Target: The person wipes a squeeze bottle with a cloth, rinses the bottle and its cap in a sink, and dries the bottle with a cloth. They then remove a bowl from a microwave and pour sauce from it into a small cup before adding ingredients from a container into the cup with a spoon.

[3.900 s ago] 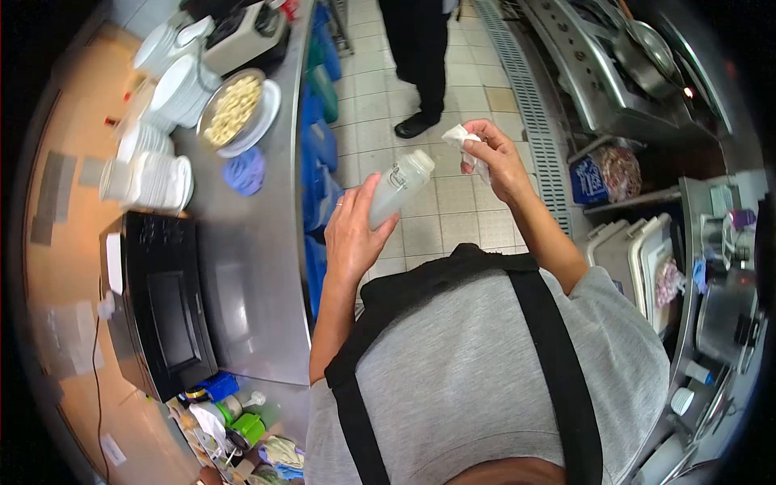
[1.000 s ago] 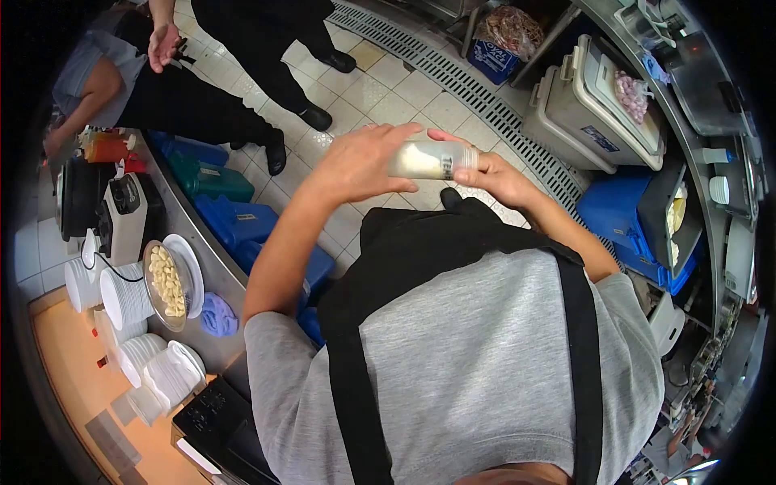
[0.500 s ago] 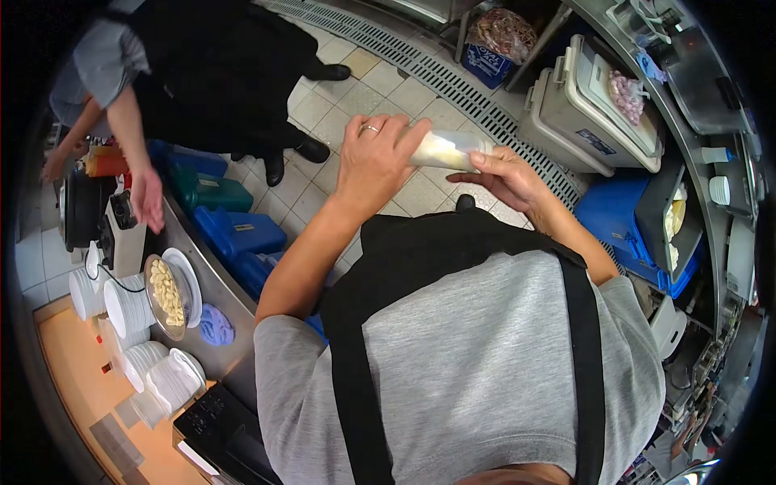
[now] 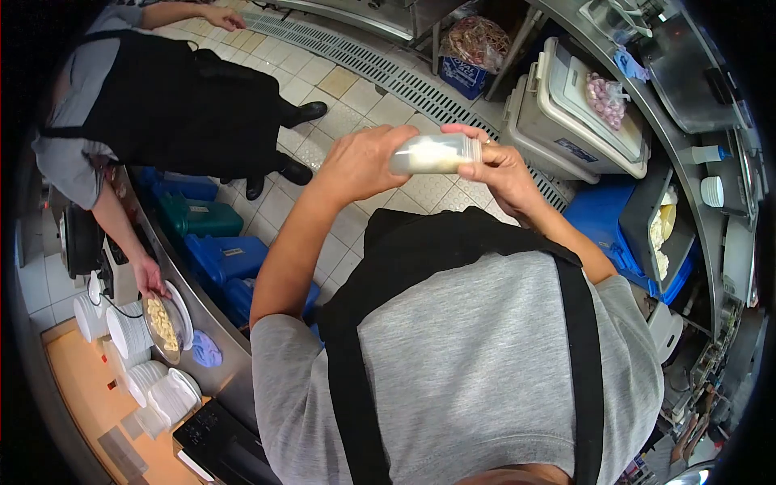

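Observation:
A clear plastic bottle (image 4: 436, 155), part filled with something white, lies tilted on its side in front of my chest. Around its left, closed end wraps my left hand (image 4: 360, 162). My right hand (image 4: 505, 174) grips the ridged, threaded mouth at the other end, thumb below the rim. Some of the right fingers are hidden at the mouth, and whether they reach inside cannot be made out. No cap shows on the bottle.
At left, a co-worker's hand (image 4: 148, 276) touches a metal bowl (image 4: 175, 356) of pale pieces like garlic cloves. Stacked white plates (image 4: 129, 331) and a purple cloth (image 4: 207, 349) are nearby. Blue bins (image 4: 226, 259) stand below the counter; lidded crates (image 4: 558, 121) stand at right.
The bottle has turned so its threaded mouth shows, and my right fingers have closed in around that end. The co-worker has shifted left and lowered a hand onto the bowl.

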The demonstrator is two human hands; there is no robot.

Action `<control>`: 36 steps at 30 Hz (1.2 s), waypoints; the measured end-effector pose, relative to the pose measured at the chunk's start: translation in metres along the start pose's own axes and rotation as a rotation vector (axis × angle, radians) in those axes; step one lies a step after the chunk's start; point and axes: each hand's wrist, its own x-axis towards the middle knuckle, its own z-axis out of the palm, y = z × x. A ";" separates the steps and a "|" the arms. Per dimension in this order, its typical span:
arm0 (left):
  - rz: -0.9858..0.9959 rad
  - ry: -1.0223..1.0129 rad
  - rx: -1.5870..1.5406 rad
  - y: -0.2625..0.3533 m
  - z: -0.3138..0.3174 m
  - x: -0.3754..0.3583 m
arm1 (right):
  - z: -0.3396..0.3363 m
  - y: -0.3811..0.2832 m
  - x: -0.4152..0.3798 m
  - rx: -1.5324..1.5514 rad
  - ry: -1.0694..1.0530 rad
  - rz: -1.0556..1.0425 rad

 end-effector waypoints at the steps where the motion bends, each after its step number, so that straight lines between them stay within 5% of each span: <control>1: 0.027 0.069 0.087 0.004 0.007 0.005 | -0.006 -0.004 0.001 0.100 0.021 0.028; 6: 0.062 0.210 0.370 0.022 0.024 0.022 | -0.041 -0.005 0.006 0.485 0.130 0.414; 8: 0.060 0.114 0.347 0.024 0.025 0.027 | -0.050 -0.005 0.006 0.329 0.050 0.245; 11: -0.002 -0.104 -0.149 0.016 0.016 0.037 | -0.062 -0.001 0.006 0.043 -0.126 0.039; 14: -0.168 -0.522 -0.291 0.011 0.006 0.056 | -0.067 0.001 0.006 -0.025 -0.176 0.006; 22: -0.111 -0.021 0.345 0.031 0.071 0.052 | -0.081 0.003 0.008 0.497 0.231 0.491; 26: -0.032 0.023 -0.044 0.030 0.063 0.051 | -0.092 0.006 0.005 0.163 0.007 0.156; 29: -0.131 -0.324 -0.369 0.020 0.043 0.059 | -0.094 0.003 0.002 0.029 -0.098 0.054; 32: -0.205 -0.246 -0.279 0.024 0.058 0.059 | -0.093 0.005 0.007 0.156 -0.050 0.133; 36: -0.052 0.083 0.236 0.033 0.082 0.052 | -0.093 0.004 0.009 0.468 0.151 0.445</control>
